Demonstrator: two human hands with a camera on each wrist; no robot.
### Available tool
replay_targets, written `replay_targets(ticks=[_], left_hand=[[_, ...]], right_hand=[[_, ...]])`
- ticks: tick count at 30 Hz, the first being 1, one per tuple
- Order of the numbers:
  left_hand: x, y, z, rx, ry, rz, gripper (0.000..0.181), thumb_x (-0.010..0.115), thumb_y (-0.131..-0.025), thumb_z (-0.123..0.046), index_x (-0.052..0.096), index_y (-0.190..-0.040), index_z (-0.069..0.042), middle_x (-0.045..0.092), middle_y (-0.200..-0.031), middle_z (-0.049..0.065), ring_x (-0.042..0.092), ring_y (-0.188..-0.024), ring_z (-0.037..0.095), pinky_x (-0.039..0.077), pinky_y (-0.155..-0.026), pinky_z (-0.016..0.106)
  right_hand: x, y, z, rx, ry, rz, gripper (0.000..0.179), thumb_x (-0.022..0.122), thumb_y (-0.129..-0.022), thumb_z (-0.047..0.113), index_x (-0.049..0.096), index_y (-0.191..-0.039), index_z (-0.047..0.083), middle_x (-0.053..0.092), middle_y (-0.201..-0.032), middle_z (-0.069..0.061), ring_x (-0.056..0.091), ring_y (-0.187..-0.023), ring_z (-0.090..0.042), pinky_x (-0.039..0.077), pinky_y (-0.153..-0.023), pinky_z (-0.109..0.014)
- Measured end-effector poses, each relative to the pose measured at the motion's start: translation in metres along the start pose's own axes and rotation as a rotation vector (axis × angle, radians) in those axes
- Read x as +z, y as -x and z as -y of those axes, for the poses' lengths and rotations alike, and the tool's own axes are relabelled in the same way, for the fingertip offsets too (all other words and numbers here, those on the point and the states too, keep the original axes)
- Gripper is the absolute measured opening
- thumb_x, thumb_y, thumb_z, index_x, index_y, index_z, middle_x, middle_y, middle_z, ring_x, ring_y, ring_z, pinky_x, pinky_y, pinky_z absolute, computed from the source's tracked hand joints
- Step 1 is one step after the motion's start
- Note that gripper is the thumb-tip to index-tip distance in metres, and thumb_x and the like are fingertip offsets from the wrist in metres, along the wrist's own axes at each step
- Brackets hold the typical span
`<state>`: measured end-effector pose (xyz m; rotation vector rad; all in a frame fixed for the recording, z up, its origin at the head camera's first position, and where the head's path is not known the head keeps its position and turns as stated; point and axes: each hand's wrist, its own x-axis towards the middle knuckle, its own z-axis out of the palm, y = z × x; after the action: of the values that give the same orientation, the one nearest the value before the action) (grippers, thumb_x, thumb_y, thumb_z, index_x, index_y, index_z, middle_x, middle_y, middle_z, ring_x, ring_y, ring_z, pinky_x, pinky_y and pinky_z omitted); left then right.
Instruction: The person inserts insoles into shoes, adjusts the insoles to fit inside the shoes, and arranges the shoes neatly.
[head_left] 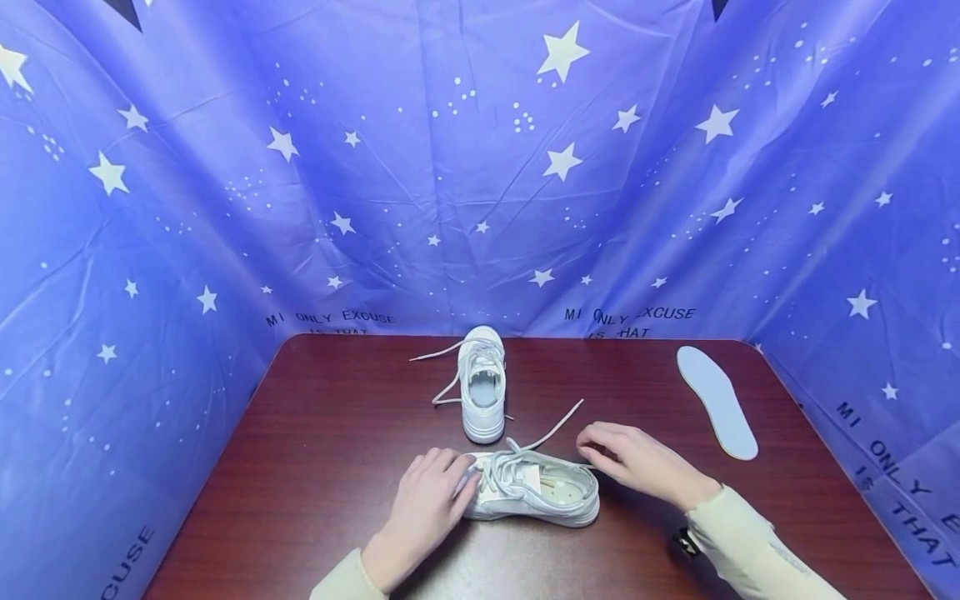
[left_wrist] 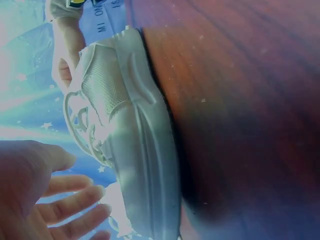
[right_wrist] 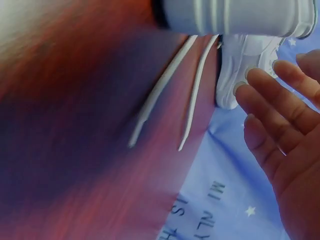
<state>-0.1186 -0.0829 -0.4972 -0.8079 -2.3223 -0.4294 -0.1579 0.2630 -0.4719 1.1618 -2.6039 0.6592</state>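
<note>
On the table (head_left: 330, 417), a shoe (head_left: 517, 498) points its toe to nine o'clock, beside the left hand's (head_left: 426, 502) loose, ungripping fingers. Off its heel, towards two o'clock, the right hand's (head_left: 633, 463) fingers are relaxed and free. Farther away, another shoe (head_left: 483, 419) stands at eleven; an insole (head_left: 718, 404) lies at two.

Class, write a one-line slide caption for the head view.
Left hand at the near shoe's toe, right hand by its heel; far shoe beyond, insole at right.
</note>
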Motion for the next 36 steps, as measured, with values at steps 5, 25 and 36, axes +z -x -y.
replay_targets(ticks=[5, 25, 36], left_hand=[[-0.001, -0.012, -0.003, 0.089, 0.079, 0.016, 0.013, 0.077, -0.090, -0.021, 0.072, -0.100, -0.015, 0.067, -0.091, -0.005, 0.063, -0.081, 0.014, 0.048, -0.065, 0.031], [0.012, -0.049, -0.016, 0.265, 0.262, 0.070, 0.012, 0.079, -0.091, -0.013, 0.072, -0.100, -0.011, 0.065, -0.096, -0.001, 0.065, -0.085, 0.013, 0.056, -0.074, 0.027], [0.013, -0.054, -0.014, 0.441, 0.214, 0.173, 0.016, 0.075, -0.091, -0.011, 0.073, -0.106, -0.016, 0.067, -0.110, -0.003, 0.065, -0.099, 0.013, 0.053, -0.088, 0.024]], right_hand=[[-0.001, 0.014, -0.005, 0.049, 0.005, -0.025, 0.012, 0.071, -0.096, 0.006, 0.070, -0.101, 0.018, 0.063, -0.096, 0.019, 0.060, -0.087, 0.004, 0.051, -0.077, -0.020], [0.000, 0.046, -0.017, 0.139, 0.047, -0.044, 0.017, 0.074, -0.092, 0.005, 0.071, -0.100, 0.020, 0.064, -0.094, 0.021, 0.061, -0.086, 0.003, 0.051, -0.076, -0.020], [-0.018, 0.055, -0.047, 0.194, 0.104, -0.036, 0.014, 0.075, -0.092, 0.007, 0.070, -0.096, 0.019, 0.063, -0.091, 0.020, 0.060, -0.083, 0.002, 0.053, -0.072, -0.030]])
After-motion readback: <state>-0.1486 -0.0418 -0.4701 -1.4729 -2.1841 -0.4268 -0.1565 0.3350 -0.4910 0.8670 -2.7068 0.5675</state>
